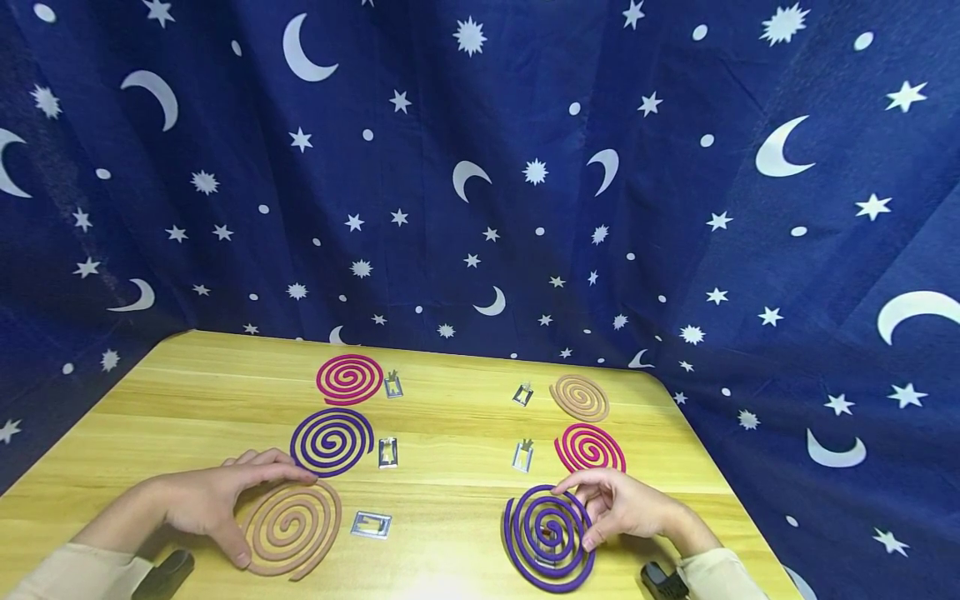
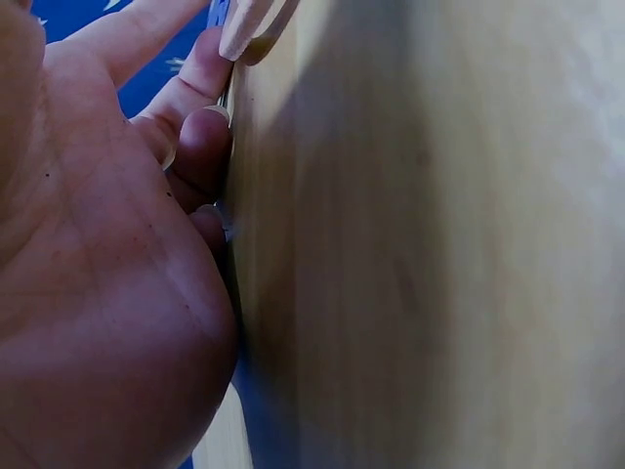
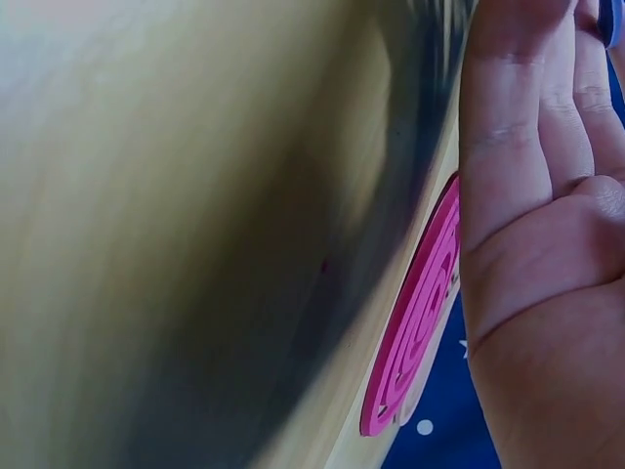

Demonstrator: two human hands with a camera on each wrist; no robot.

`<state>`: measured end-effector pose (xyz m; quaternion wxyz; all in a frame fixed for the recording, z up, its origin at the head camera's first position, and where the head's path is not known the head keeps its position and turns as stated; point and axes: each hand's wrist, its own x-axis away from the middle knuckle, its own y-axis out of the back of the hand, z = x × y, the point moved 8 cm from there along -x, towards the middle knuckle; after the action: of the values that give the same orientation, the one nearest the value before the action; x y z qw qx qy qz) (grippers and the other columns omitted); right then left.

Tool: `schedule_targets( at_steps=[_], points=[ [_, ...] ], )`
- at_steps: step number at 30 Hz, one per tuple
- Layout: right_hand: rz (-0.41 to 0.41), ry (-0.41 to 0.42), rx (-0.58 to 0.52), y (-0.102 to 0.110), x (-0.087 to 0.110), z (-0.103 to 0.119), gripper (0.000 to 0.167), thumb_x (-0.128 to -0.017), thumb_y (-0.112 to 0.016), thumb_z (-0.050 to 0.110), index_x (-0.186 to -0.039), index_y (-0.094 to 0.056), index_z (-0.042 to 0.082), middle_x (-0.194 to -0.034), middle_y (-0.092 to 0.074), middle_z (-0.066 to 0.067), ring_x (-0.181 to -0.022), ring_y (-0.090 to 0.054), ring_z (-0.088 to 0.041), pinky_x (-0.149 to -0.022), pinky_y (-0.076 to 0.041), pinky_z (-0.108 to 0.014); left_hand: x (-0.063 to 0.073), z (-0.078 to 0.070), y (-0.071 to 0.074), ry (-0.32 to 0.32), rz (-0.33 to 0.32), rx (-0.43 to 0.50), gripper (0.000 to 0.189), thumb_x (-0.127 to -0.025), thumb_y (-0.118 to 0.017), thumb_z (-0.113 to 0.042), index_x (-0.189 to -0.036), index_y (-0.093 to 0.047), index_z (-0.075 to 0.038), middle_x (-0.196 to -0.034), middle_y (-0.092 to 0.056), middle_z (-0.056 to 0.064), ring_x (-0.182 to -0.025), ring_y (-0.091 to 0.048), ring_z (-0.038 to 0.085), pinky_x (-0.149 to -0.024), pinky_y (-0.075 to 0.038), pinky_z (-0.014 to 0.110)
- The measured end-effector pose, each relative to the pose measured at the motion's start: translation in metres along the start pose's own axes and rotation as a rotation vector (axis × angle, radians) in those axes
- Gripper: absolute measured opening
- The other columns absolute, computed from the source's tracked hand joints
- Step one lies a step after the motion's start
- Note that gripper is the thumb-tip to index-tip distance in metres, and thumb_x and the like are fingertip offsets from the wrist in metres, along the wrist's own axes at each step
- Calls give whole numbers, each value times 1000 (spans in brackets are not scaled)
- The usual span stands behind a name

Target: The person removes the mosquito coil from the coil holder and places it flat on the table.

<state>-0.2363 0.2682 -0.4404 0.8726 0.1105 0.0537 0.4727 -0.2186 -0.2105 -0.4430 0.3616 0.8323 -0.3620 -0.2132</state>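
Note:
My left hand [image 1: 206, 502] spans a tan mosquito coil [image 1: 288, 524] at the near left, gripping its edge between thumb and index finger. A bit of that tan coil [image 2: 248, 27] shows at the top of the left wrist view. At the near right, my right hand [image 1: 628, 505] holds a purple mosquito coil [image 1: 551, 527] by its right side. Through the purple rings a metal coil stand [image 1: 546, 557] shows beneath. Only a sliver of the purple coil [image 3: 611, 21] enters the right wrist view. Right of the tan coil lies another metal stand [image 1: 371, 524].
Beyond my left hand lie a second purple coil [image 1: 330, 444] and a pink coil [image 1: 348, 377], with metal stands [image 1: 387, 452] beside them. Beyond my right hand are a pink coil [image 1: 590, 451], a tan coil [image 1: 581, 398] and stands [image 1: 522, 456]. A starry blue cloth [image 1: 480, 208] hangs behind the table.

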Motion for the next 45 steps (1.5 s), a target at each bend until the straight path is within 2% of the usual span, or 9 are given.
schedule_targets(
  at_steps=[9,21,29,32,39,45],
  points=[
    [2,-9,-9,-1,-1,0,65,-77,-82,-6,-134,-52,-10,-98,-65,-29,-78,-67,-12,-67,-58,-29,1,1,0,14,4,4,100,-58,-95,-38,-147,-50,-29,-142,-44,-7,-130,-34,8,-101,-33,38],
    [17,-10,-81,-3,-1,0,64,-78,-78,-10,-134,-48,-14,-101,-62,-37,-77,-67,-12,-67,-57,-24,1,3,-1,-16,1,-10,101,-58,-95,-39,-148,-49,-29,-141,-44,-8,-129,-35,9,-100,-34,37],
    [26,0,-116,-3,-1,-2,63,-78,-77,-13,-133,-46,-17,-100,-60,-41,-78,-68,-12,-67,-56,-24,1,4,-2,9,2,-1,101,-57,-95,-39,-147,-50,-30,-142,-44,-8,-130,-35,9,-100,-34,38],
    [32,7,-114,-4,-2,-1,63,-78,-77,-13,-133,-46,-16,-100,-60,-41,-78,-68,-13,-67,-56,-24,1,4,-2,0,1,-4,100,-58,-95,-38,-147,-50,-30,-142,-44,-8,-130,-35,8,-100,-34,37],
    [31,-15,-108,-5,-3,-2,63,-78,-78,-12,-133,-48,-13,-101,-66,-30,-75,-67,-12,-65,-55,-22,1,5,-2,2,0,-6,101,-58,-95,-38,-147,-50,-30,-142,-44,-8,-130,-35,9,-100,-33,38],
    [34,3,-105,-5,-4,2,63,-78,-77,-13,-133,-46,-15,-101,-63,-36,-75,-66,-11,-65,-55,-22,1,3,-1,-9,-8,-22,101,-57,-95,-40,-147,-50,-29,-142,-45,-7,-130,-35,9,-100,-33,38]
  ],
)
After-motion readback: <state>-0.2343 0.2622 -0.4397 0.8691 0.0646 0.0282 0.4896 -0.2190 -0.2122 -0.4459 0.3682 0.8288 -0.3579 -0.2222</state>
